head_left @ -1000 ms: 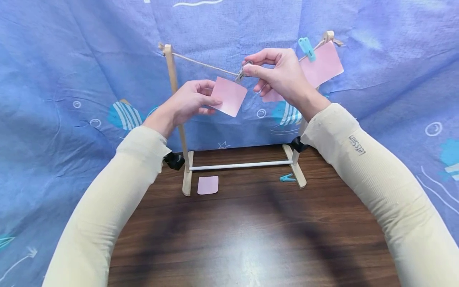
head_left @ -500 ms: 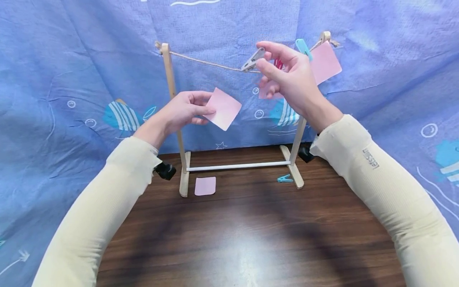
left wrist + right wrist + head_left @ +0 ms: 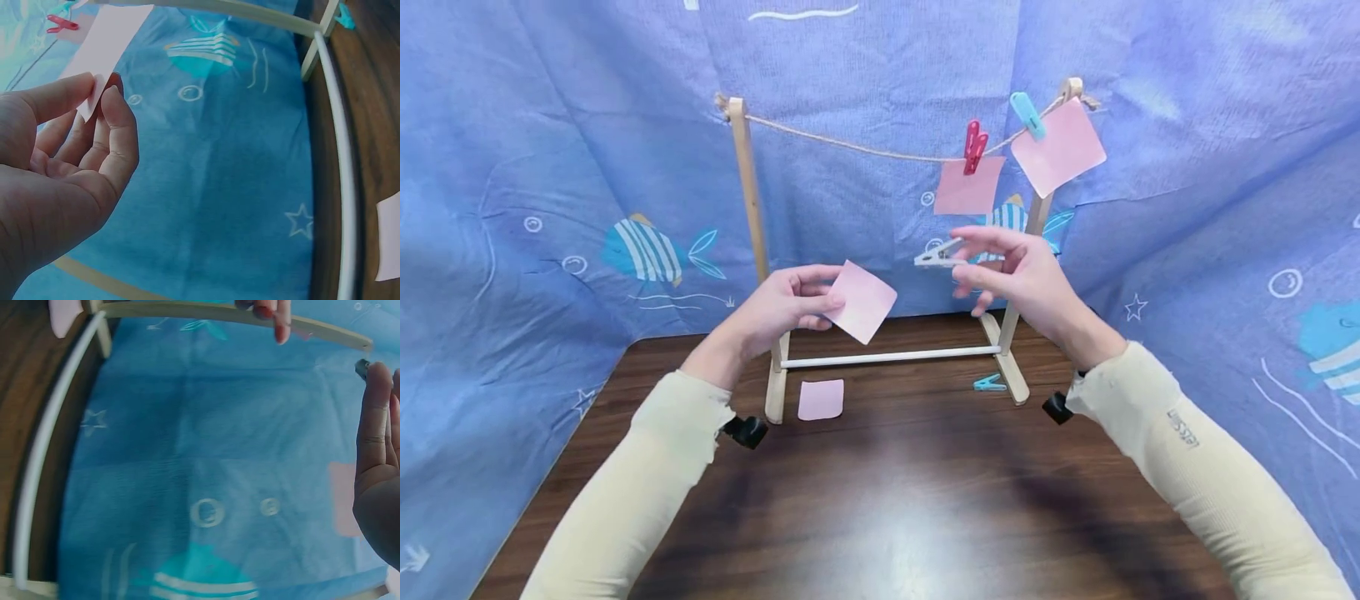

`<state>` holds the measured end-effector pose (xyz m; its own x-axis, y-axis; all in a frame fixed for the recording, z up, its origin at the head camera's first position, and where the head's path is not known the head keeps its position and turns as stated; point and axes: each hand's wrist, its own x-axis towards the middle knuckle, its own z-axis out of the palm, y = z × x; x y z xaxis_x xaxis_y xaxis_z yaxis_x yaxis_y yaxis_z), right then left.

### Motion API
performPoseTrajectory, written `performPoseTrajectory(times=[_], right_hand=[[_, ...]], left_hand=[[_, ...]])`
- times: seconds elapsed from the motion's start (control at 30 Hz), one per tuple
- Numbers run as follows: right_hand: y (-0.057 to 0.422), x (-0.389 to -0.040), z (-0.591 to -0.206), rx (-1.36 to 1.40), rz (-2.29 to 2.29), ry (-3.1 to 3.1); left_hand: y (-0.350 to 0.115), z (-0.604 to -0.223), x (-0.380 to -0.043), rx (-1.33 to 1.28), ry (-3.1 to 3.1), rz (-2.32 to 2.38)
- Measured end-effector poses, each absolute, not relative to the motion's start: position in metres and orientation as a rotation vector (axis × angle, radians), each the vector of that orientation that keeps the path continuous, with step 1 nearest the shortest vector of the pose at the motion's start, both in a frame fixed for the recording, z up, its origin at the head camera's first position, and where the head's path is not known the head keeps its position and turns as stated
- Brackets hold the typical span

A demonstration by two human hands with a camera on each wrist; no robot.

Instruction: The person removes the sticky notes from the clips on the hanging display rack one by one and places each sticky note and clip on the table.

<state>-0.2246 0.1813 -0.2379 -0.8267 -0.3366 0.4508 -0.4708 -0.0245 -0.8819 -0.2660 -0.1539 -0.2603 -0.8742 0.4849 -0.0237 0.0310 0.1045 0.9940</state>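
My left hand [image 3: 786,304] pinches a square pink paper [image 3: 865,302] by its left corner, between thumb and fingers; the left wrist view shows the paper [image 3: 112,47] tilted up from the fingertips. Across from it, my right hand [image 3: 1018,271] pinches a grey clothespin [image 3: 936,254] that points left, below the rope. Paper and clothespin are apart. In the right wrist view only the tip of the clothespin [image 3: 362,369] shows past the fingers. Above, a red clothespin [image 3: 974,150] holds one pink paper [image 3: 968,190] on the rope [image 3: 857,148], and a light blue clothespin [image 3: 1027,115] holds another [image 3: 1063,150].
The rope hangs between two wooden posts [image 3: 748,187], joined low down by a white rod [image 3: 891,357]. On the brown table [image 3: 880,492] lie a pink paper [image 3: 821,400] at left and a blue clothespin [image 3: 989,383] at right. A blue fish-patterned cloth [image 3: 842,75] hangs behind.
The right hand has taken the grey clothespin off the rope, then down and right. The left hand has lowered with its paper, which came away from the clothespin. Both hanging papers now show fully.
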Motion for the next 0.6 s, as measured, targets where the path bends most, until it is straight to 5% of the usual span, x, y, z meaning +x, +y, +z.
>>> performPoseTrajectory(times=[0.6], right_hand=[[0.194, -0.235, -0.315, 0.818, 2.016, -2.403]], left_hand=[[-0.151, -0.318, -0.270, 0.401, 1.993, 1.812]])
